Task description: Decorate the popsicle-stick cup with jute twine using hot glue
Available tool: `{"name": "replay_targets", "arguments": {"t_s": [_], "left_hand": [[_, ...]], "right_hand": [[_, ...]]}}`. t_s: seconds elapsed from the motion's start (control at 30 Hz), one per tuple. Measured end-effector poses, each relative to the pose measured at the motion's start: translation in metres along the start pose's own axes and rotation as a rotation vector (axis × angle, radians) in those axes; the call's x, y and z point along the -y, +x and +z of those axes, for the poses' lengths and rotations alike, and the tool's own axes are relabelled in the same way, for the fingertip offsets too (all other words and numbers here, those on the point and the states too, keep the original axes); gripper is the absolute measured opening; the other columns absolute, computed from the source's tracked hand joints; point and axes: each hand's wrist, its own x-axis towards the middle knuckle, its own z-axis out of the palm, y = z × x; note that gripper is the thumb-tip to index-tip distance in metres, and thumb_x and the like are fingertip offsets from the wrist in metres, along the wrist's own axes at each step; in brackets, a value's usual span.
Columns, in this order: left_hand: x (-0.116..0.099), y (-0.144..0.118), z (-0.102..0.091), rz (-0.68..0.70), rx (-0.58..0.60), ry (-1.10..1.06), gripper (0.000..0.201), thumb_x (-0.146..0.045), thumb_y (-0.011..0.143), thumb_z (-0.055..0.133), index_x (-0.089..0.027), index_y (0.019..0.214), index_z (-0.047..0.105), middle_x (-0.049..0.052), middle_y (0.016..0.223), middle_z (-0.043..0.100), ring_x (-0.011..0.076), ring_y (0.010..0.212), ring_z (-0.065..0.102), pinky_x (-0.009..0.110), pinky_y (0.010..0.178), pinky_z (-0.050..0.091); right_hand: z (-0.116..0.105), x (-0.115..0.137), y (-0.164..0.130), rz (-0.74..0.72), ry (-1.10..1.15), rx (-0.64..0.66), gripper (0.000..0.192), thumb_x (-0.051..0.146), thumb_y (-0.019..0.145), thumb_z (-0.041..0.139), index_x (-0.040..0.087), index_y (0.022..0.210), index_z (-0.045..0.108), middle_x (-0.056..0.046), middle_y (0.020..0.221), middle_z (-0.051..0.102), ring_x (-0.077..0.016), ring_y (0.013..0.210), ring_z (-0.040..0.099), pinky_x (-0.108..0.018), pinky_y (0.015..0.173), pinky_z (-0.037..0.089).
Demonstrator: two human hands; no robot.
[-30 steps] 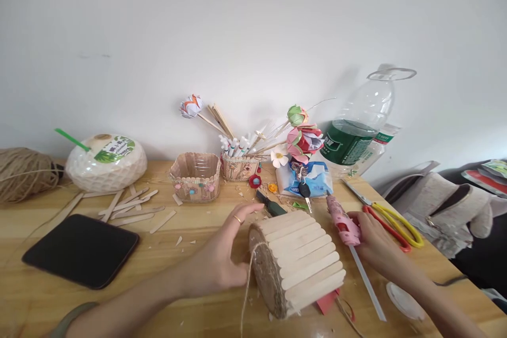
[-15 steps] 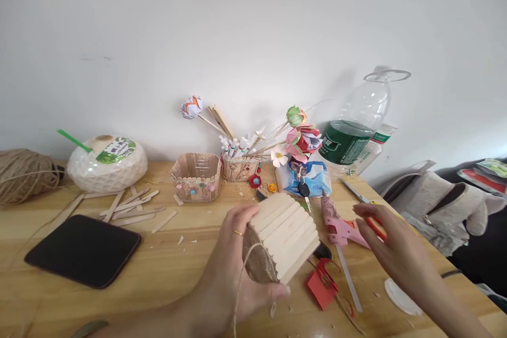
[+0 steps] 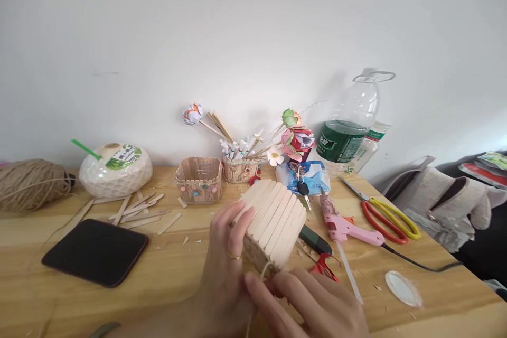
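Note:
My left hand (image 3: 224, 269) grips a small box covered in flat wooden craft sticks (image 3: 275, 222), which is tilted in front of me. Jute twine (image 3: 265, 268) comes off the box's lower side and passes down between my hands. At that lower edge, my right hand (image 3: 312, 301) has its fingers curled and pinched on the twine; its fingertips are partly hidden. To the right lie a pink hot glue gun (image 3: 336, 226) with a clear glue stick (image 3: 349, 274), and scraps of red paper (image 3: 325, 266).
Scissors (image 3: 380, 216) with red and yellow handles rest near the right edge. Behind stand a decorated basket (image 3: 198, 198), paper flowers (image 3: 297, 140) and a large bottle (image 3: 344, 140). On the left are a black tablet-like slab (image 3: 95, 252), loose craft sticks (image 3: 137, 211) and a twine ball (image 3: 34, 185).
My right hand has moved left from beside the glue gun and scissors to the box's lower edge, taking hold of the twine. The box has shifted slightly left and turned.

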Motion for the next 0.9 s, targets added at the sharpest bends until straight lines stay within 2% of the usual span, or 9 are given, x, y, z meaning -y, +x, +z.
{"name": "replay_targets", "arguments": {"t_s": [0.07, 0.13, 0.2, 0.3, 0.4, 0.47, 0.53, 0.7, 0.9], "left_hand": [[-0.001, 0.0, 0.0, -0.015, 0.006, 0.0, 0.069, -0.02, 0.079, 0.052, -0.021, 0.141, 0.02, 0.015, 0.134, 0.03, 0.0325, 0.125, 0.033, 0.054, 0.104, 0.033], [-0.002, 0.0, -0.001, -0.038, 0.027, 0.0, 0.072, -0.025, 0.078, 0.058, -0.022, 0.139, 0.021, 0.016, 0.133, 0.03, 0.0327, 0.125, 0.033, 0.054, 0.103, 0.034], [-0.003, 0.001, -0.003, -0.077, 0.051, -0.015, 0.076, -0.029, 0.074, 0.066, -0.024, 0.137, 0.023, 0.015, 0.133, 0.031, 0.0324, 0.125, 0.034, 0.053, 0.103, 0.036], [-0.006, 0.001, -0.003, -0.16, 0.07, -0.052, 0.082, -0.031, 0.069, 0.075, -0.026, 0.134, 0.025, 0.014, 0.132, 0.033, 0.0321, 0.125, 0.037, 0.052, 0.101, 0.039], [-0.008, 0.0, -0.002, -0.243, 0.097, -0.07, 0.087, -0.035, 0.065, 0.078, -0.028, 0.135, 0.025, 0.013, 0.13, 0.037, 0.0324, 0.123, 0.041, 0.053, 0.098, 0.042], [-0.009, -0.002, -0.001, -0.286, 0.113, -0.075, 0.09, -0.034, 0.064, 0.079, -0.029, 0.135, 0.024, 0.012, 0.129, 0.039, 0.0325, 0.121, 0.043, 0.054, 0.096, 0.044], [-0.009, -0.006, -0.001, -0.306, 0.14, -0.079, 0.091, -0.032, 0.064, 0.079, -0.03, 0.136, 0.024, 0.012, 0.129, 0.04, 0.0329, 0.121, 0.044, 0.054, 0.095, 0.045], [-0.011, -0.015, -0.003, -0.362, 0.164, -0.145, 0.089, -0.027, 0.062, 0.078, -0.029, 0.136, 0.027, 0.012, 0.131, 0.038, 0.034, 0.124, 0.041, 0.056, 0.099, 0.042], [-0.004, -0.021, -0.017, -0.433, 0.233, -0.295, 0.069, -0.024, 0.077, 0.062, -0.031, 0.139, 0.03, 0.01, 0.139, 0.038, 0.0316, 0.129, 0.04, 0.052, 0.104, 0.04]], "right_hand": [[0.0, -0.001, 0.0, 0.015, 0.051, -0.015, 0.021, 0.007, 0.087, 0.046, 0.015, 0.087, 0.065, 0.0, 0.057, 0.065, -0.0123, 0.044, 0.058, -0.024, 0.036, 0.041], [-0.002, -0.002, -0.003, 0.097, 0.193, -0.087, 0.018, 0.006, 0.084, 0.048, 0.017, 0.083, 0.062, -0.001, 0.059, 0.065, -0.0122, 0.047, 0.058, -0.022, 0.04, 0.044], [-0.005, -0.005, -0.006, 0.226, 0.397, -0.142, 0.022, 0.003, 0.081, 0.047, 0.019, 0.086, 0.06, -0.002, 0.066, 0.067, -0.0122, 0.055, 0.062, -0.021, 0.049, 0.049], [-0.011, -0.013, -0.008, 0.439, 0.708, -0.11, 0.026, 0.006, 0.082, 0.042, 0.022, 0.087, 0.062, -0.002, 0.074, 0.069, -0.0133, 0.064, 0.066, -0.021, 0.056, 0.054], [-0.009, -0.019, -0.012, 0.652, 0.921, -0.06, 0.015, 0.02, 0.085, 0.051, 0.019, 0.076, 0.062, -0.001, 0.062, 0.065, -0.0129, 0.054, 0.063, -0.02, 0.048, 0.051], [-0.003, -0.02, -0.015, 0.756, 0.941, -0.061, 0.01, 0.025, 0.084, 0.059, 0.018, 0.077, 0.061, 0.0, 0.058, 0.064, -0.0117, 0.049, 0.061, -0.018, 0.044, 0.049], [0.003, -0.018, -0.017, 0.743, 0.841, -0.104, 0.005, 0.023, 0.083, 0.061, 0.019, 0.085, 0.062, 0.0, 0.063, 0.066, -0.0109, 0.051, 0.062, -0.017, 0.046, 0.05], [0.011, -0.012, -0.016, 0.444, 0.554, -0.188, 0.013, 0.01, 0.084, 0.055, 0.019, 0.088, 0.063, 0.0, 0.068, 0.066, -0.0093, 0.057, 0.061, -0.016, 0.053, 0.049], [0.017, -0.004, -0.012, 0.415, 0.527, -0.235, 0.013, 0.007, 0.081, 0.056, 0.018, 0.084, 0.061, 0.0, 0.065, 0.064, -0.0093, 0.056, 0.059, -0.018, 0.052, 0.048]]}}
